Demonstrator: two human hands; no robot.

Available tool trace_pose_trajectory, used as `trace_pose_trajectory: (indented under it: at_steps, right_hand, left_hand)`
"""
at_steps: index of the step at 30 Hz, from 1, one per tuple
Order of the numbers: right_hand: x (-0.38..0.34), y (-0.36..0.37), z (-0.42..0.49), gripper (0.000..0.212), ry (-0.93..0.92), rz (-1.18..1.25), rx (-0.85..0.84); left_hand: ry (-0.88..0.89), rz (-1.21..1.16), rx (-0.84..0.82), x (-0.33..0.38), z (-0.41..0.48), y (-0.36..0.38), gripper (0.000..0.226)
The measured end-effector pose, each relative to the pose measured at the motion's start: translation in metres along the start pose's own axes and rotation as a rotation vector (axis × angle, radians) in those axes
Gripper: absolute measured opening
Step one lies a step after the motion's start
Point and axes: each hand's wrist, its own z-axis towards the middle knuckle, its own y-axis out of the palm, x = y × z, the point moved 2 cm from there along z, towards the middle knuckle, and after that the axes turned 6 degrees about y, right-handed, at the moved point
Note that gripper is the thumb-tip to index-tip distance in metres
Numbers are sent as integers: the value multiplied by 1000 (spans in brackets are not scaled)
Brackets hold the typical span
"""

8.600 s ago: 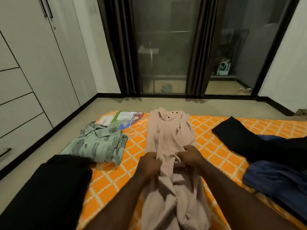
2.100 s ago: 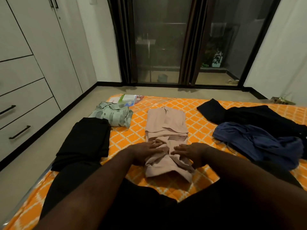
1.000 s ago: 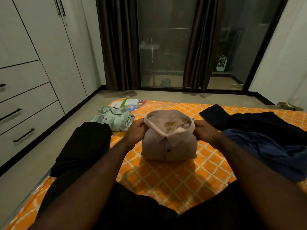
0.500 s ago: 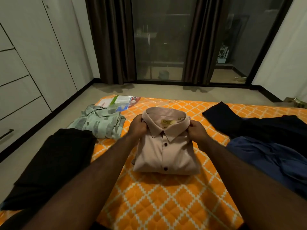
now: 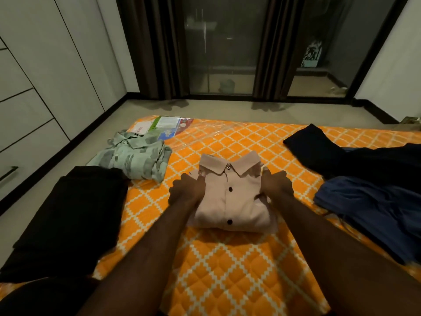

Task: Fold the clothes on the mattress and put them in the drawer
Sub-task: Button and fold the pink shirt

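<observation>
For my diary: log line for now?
left hand: grips folded beige buttoned shirt | right hand: grips it | on orange quilted mattress

I'm looking into a home bedroom: an orange quilted mattress (image 5: 227, 258) lies on the floor (image 5: 216, 108), a white built-in wardrobe (image 5: 68, 53) with drawers (image 5: 25, 110) stands at ten o'clock, and dark curtains (image 5: 155, 46) frame glass doors (image 5: 223, 49) at twelve.

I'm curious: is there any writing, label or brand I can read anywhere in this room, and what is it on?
Nothing reads clearly.
On the printed packet at the far corner of the mattress: coloured print, too blurred to read.
On the neck label of the green patterned shirt: pale lettering, too small.
On the patterned board at the back right: blurred, no words legible.
On the pink shirt: no text showing.
</observation>
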Motion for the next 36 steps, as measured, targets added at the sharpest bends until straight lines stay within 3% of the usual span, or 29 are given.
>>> trace_pose_trajectory:
  at_steps: [4,6,9,13,18,20,24,32,36]
  right_hand:
    - [21,7,1,98,72,205,-432]
    - [22,1,-27,81,31,235,-561]
    - [22,-6,-45,38,-82,320,-587]
    - [24,-7,-43,34,11,383,-624]
    - [25,-2,-38,32,50,361,-719]
    - [21,0,-41,27,-22,418,-708]
    - [1,3,-47,40,-217,539,-639]
    - [-110,46,-85,54,-408,740,-613]
    - [-193,97,-121,63,-472,735,-645]
  left_hand:
    - [26,-79,-115,4,-26,9,93]
    - [52,-192,-162,8,-31,13,94]
    - [54,-460,-237,1,-33,18,107]
    - [58,-854,-307,-10,-29,15,117]
    - [270,-973,-449,-10,-31,13,96]
    - [359,-917,-437,-9,-29,13,86]
    - [531,-684,-315,-6,-12,-4,79]
    - [633,-188,28,-1,49,-149,78]
    - [551,-6,143,-26,94,-231,78]
